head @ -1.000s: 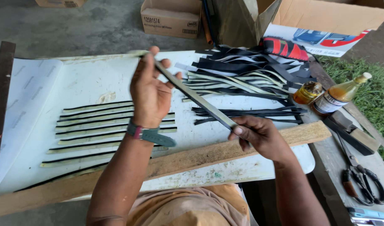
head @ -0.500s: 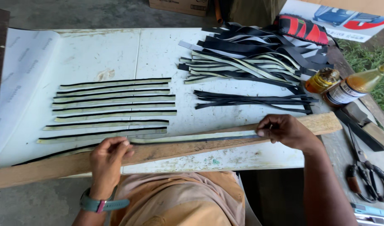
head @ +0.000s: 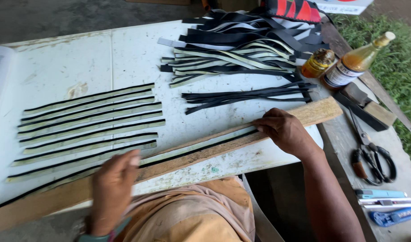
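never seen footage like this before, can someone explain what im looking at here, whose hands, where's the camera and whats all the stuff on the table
The camera sits on a person's head and looks down at their own two bare hands. The left hand and the right hand press a long strip flat onto a wooden plank on a white table. Finished strips lie in rows; a pile of loose strips waits farther back. On the right are two bottles, scissors and a utility knife.

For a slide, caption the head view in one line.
Left hand and right hand press a pale strip flat along a wooden plank, beside a row of laid-out strips.
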